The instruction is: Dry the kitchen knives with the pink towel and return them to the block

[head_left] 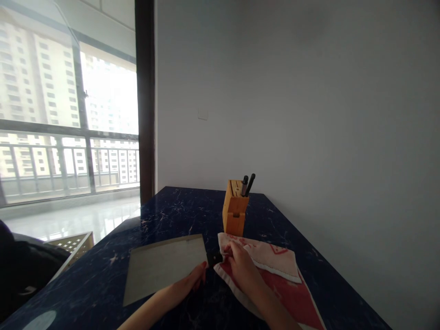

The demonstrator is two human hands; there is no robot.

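A wide-bladed steel cleaver [165, 268] lies on the dark blue marbled tabletop [178, 215], its short black handle [215, 259] pointing right. My left hand [189, 284] grips the blade's near corner next to the handle, with red-painted nails showing. My right hand [242, 270] is shut on a fold of a red and white towel [278, 270], right beside the handle. The towel partly covers the end of the handle. Behind the towel stands a wooden knife block [235, 208] holding dark-handled knives [248, 184].
The table's right edge runs along a white wall [309, 114]. On its left, a dark bag or chair [24, 266] and a slatted tan panel [74, 243] sit low beside it. A glass balcony door and a dark door frame [146, 101] stand behind.
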